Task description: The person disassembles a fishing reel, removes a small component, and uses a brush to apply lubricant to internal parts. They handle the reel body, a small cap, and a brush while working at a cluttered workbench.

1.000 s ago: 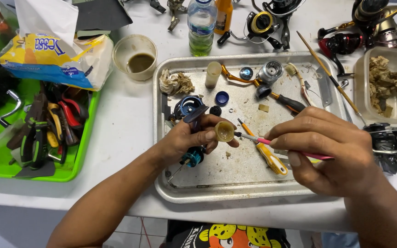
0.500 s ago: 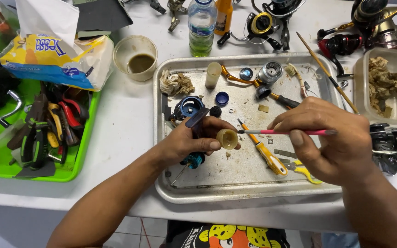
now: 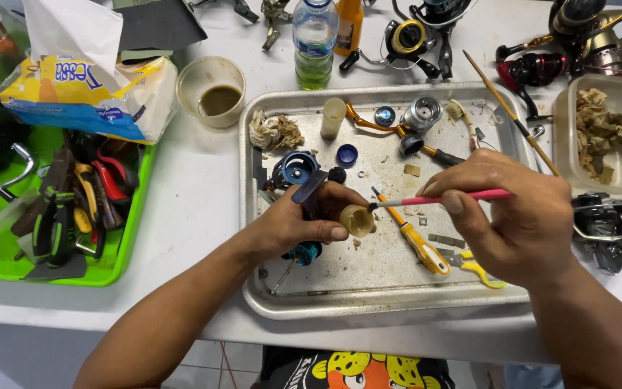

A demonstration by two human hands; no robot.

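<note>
The left hand (image 3: 293, 223) closes its fingers around a small cream-coloured cylindrical part (image 3: 358, 220), held over the middle of the metal tray (image 3: 397, 306). The right hand (image 3: 512, 216) pinches a thin pink-handled brush (image 3: 444, 199), its tip touching the part's open end. The step looks like brushing the inside of the part; it calls for a steady, light stroke. A yellow-handled screwdriver (image 3: 415, 241) lies just beside, and a blue reel body (image 3: 298, 169) farther left.

Two trays sit on the counter (image 3: 203, 209): one metal tray (image 3: 368, 302) and one green tray (image 3: 120, 263). There is one plastic bottle (image 3: 314, 39), one cup (image 3: 212, 90), one tissue pack (image 3: 88, 94) and one pink brush (image 3: 444, 197). Two yellow-handled tools lie in the metal tray: a screwdriver (image 3: 419, 245) and pliers (image 3: 480, 268).
</note>
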